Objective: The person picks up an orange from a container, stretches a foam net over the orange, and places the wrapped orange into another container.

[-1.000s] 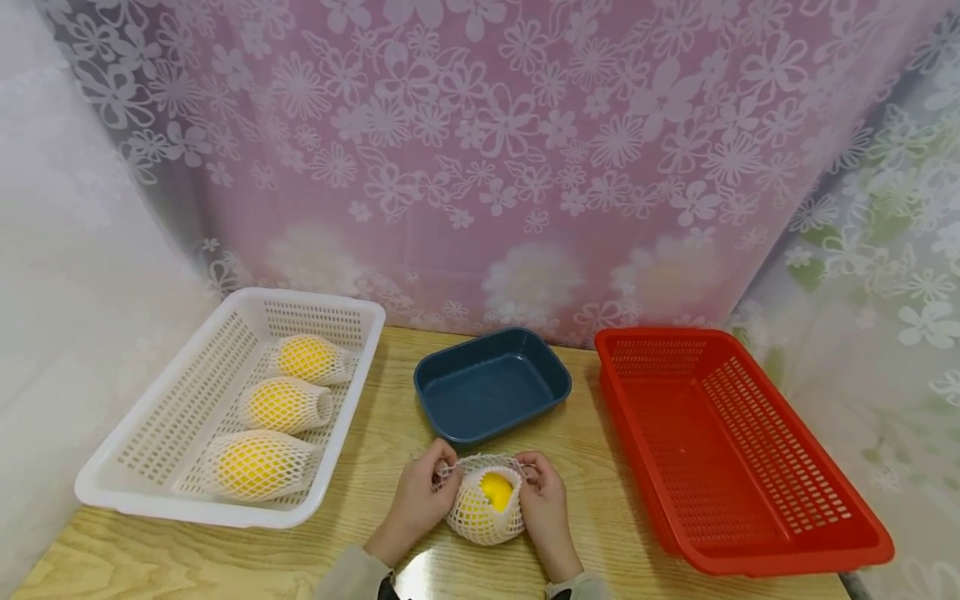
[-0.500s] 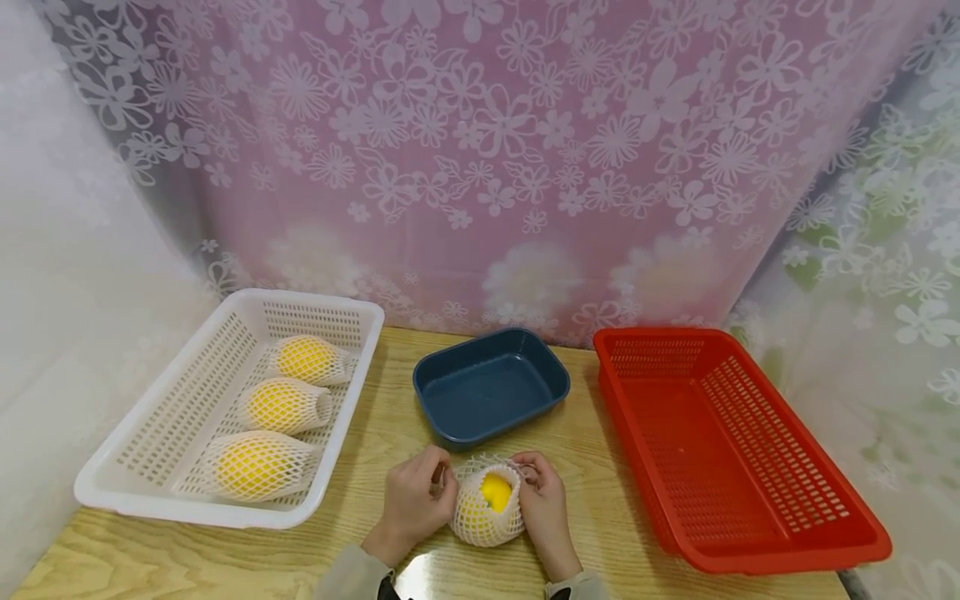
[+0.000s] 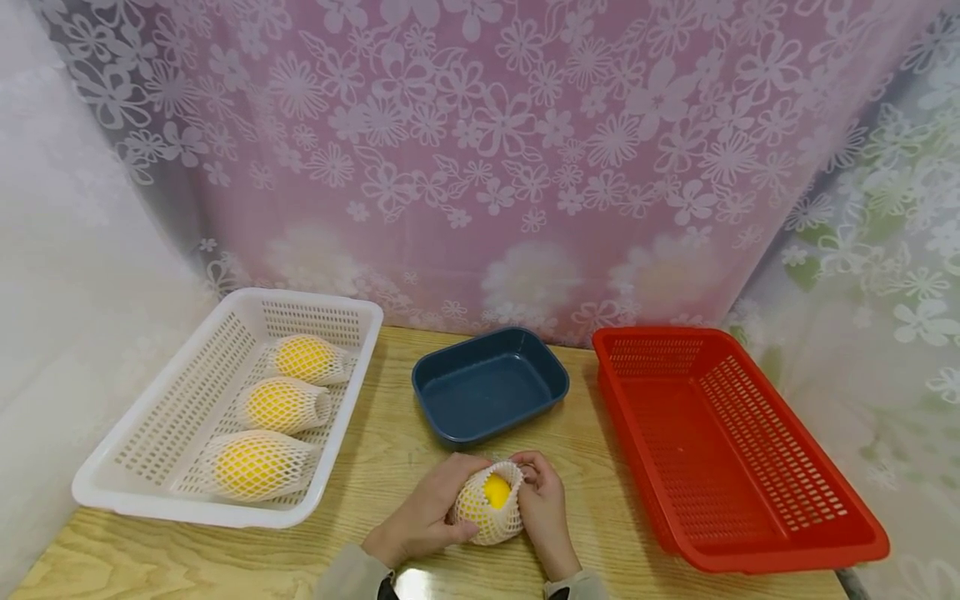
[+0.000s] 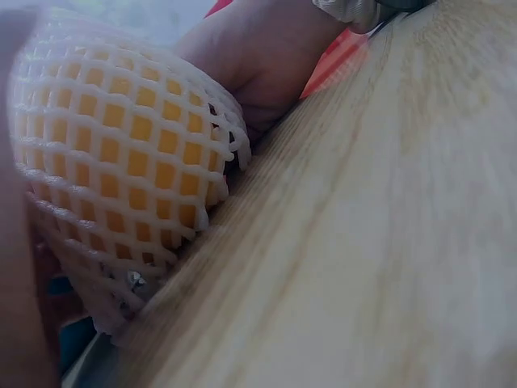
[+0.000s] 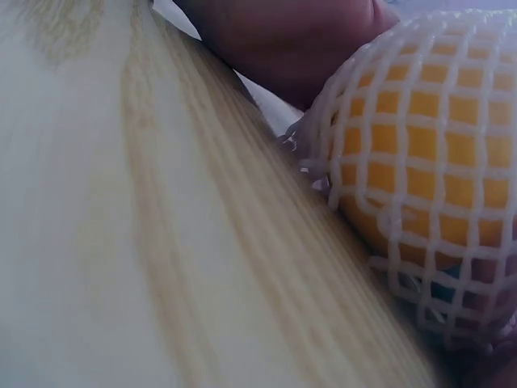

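A round yellow fruit (image 3: 497,491) sits in a white foam net sleeve (image 3: 480,523) on the table's near side, its bare skin showing through the sleeve's open mouth. My left hand (image 3: 423,510) holds the netted fruit from the left, thumb at the front and fingers around the back. At the right of the opening, my right hand (image 3: 546,510) pinches the net's edge with curled fingers. Up close in the left wrist view, the net (image 4: 105,149) stretches over the yellow skin, with the right hand (image 4: 258,61) behind it. The right wrist view shows the net (image 5: 408,166) low over the wood.
On the left, a white basket (image 3: 105,492) holds 3 more yellow fruits in foam nets (image 3: 258,467). A dark blue tray (image 3: 491,396) lies just beyond my hands. To the right stands a red basket (image 3: 750,467). A floral curtain (image 3: 480,167) hangs behind the wooden table (image 3: 622,550).
My left hand has let go of the net's upper left edge and now wraps around the fruit's left side. My right hand stays at the opening's right edge.
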Available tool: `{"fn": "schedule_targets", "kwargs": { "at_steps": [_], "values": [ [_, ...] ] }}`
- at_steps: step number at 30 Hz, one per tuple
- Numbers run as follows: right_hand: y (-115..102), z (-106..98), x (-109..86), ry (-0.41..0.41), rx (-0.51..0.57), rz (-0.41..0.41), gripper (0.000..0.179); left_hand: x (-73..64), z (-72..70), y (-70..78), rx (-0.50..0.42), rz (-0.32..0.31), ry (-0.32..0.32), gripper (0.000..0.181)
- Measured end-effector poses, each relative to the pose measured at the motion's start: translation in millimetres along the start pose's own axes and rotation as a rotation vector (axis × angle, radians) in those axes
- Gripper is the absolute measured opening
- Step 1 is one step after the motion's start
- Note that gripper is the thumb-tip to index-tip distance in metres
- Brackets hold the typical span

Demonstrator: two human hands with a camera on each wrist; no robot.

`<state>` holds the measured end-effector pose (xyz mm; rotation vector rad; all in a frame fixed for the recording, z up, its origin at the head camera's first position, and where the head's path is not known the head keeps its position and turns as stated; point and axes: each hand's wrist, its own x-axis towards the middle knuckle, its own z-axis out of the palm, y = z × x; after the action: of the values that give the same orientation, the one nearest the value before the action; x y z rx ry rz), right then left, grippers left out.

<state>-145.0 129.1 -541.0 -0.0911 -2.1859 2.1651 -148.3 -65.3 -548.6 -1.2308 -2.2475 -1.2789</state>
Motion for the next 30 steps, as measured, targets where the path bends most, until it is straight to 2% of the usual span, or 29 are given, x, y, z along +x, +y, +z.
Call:
{"fn": "schedule_targets", "kwargs": {
  "at_steps": [4,7,10,17,20,23,25,30],
  "values": [
    [1.1,0.0,0.0,0.008,-0.002,-0.014,0.018,-1.5,-0.2,2.6,0.001,-0.161,-0.082,0.073],
    [1.0,-0.3,0.2,0.024,-0.034,-0.021,0.018,-0.9,-1.6,5.0,0.005,-0.231,-0.118,0.079],
    [0.5,-0.4,0.6,0.036,-0.073,-0.021,0.019,-0.5,-2.0,6.1,0.012,-0.259,-0.134,0.084],
    [-34.0,0.8,-10.0,-0.013,-0.143,-0.011,0.015,-2.5,1.7,4.8,0.04,-0.248,-0.107,0.098],
    [-23.0,-2.6,-6.2,-0.044,-0.153,0.008,0.019,-3.0,2.9,4.9,0.024,-0.253,-0.082,0.098],
    [-7.3,-6.0,-1.5,-0.104,-0.137,0.001,0.021,-2.9,3.0,6.0,-0.052,-0.28,-0.047,0.095],
    [-0.1,-6.9,-0.2,-0.15,-0.119,-0.01,0.022,-2.2,2.6,6.5,-0.137,-0.3,-0.02,0.093],
    [1.4,-8.2,-2.2,-0.279,-0.013,-0.025,0.025,-1.4,1.5,5.6,-0.359,-0.328,0.031,0.086]
  ]
}}
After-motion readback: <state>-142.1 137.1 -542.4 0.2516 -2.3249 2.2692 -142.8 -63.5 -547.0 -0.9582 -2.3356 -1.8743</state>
